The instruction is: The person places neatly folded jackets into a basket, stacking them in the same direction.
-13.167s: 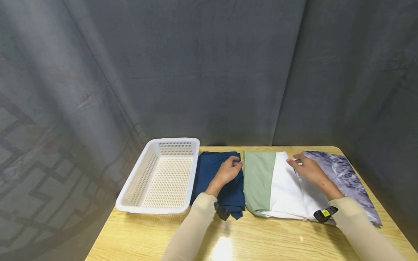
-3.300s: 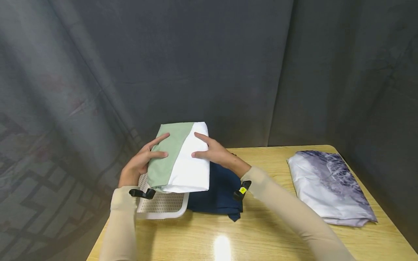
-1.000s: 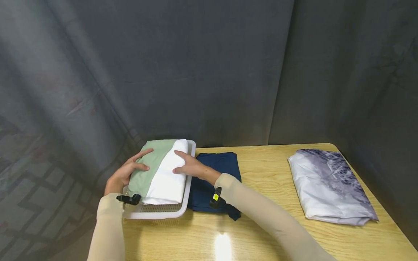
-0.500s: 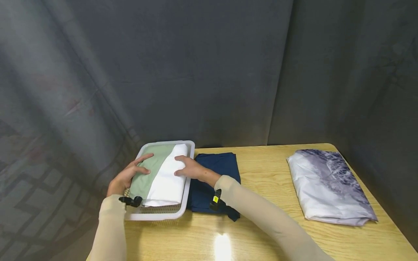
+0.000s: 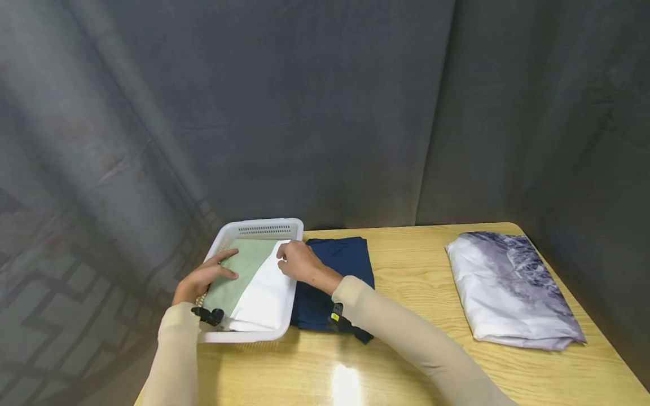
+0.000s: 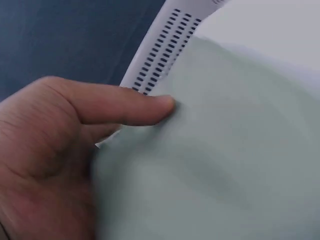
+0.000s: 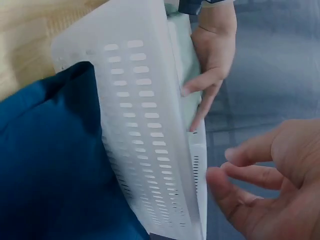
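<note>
The folded green-and-white cloth (image 5: 249, 282) lies inside the white perforated plastic basket (image 5: 299, 237) at the table's left. At the cloth's green left edge is my left hand (image 5: 205, 276). Its thumb (image 6: 140, 106) lies over the top of the fabric in the left wrist view, while other fingers go out of sight beneath the edge. Over the basket's right rim hovers my right hand (image 5: 302, 262), fingers loosely bent. In the right wrist view a gap shows between its thumb and fingers, with nothing held; the basket wall (image 7: 140, 115) stands beside it.
A folded navy cloth (image 5: 350, 254) lies against the basket's right side, partly under my right forearm. Farther right, a folded white and purple-grey patterned cloth (image 5: 508, 293) rests on the wooden table (image 5: 406, 282). Grey curtains (image 5: 325, 113) hang behind and at both sides.
Both hands carried the green-and-white cloth from the middle of the table to the basket and lowered it in. My right hand has let go; its fingers have come off the white part.
</note>
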`<act>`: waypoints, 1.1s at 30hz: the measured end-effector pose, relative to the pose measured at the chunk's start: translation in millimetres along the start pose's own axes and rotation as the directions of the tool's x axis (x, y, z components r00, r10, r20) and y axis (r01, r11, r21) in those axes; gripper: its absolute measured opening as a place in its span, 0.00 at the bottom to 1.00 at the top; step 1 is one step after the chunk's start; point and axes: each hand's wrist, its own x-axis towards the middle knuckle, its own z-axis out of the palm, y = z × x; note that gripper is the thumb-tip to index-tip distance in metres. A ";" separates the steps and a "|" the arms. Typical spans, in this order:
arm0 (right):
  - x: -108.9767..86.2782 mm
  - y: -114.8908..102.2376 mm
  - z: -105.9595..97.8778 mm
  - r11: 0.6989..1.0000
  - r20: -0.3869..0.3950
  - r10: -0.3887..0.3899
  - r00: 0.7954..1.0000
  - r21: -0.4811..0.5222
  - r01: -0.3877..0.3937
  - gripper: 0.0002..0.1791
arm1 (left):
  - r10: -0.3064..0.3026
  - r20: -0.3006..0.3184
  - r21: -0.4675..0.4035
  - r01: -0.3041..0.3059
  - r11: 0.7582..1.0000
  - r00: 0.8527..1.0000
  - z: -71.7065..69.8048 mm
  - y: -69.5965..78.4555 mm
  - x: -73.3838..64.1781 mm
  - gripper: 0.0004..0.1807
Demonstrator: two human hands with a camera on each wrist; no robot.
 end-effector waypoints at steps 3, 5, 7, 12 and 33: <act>-1.7 0.7 -2.3 1.000 -0.016 -0.017 1.000 0.017 0.017 0.10 | -0.036 0.016 0.020 0.035 0.999 0.999 4.1 1.5 -1.9 0.54; -2.2 4.0 -3.2 0.999 -0.004 -0.015 1.000 0.046 0.015 0.10 | -0.068 0.024 0.015 0.068 0.998 0.997 6.0 2.4 -0.9 0.54; -2.8 8.4 -2.3 0.998 0.009 -0.014 1.000 0.065 0.013 0.09 | -0.093 0.024 0.010 0.093 0.996 0.995 7.1 1.4 0.3 0.52; -5.0 16.7 -0.1 0.993 0.033 -0.010 0.999 0.115 0.006 0.08 | -0.092 -0.016 0.033 0.093 0.995 0.996 8.2 -0.4 1.9 0.44; -12.2 32.9 -10.5 0.966 0.063 0.010 0.998 0.256 -0.026 0.09 | 0.127 -0.243 0.038 -0.121 0.992 0.962 20.9 47.2 -0.2 0.27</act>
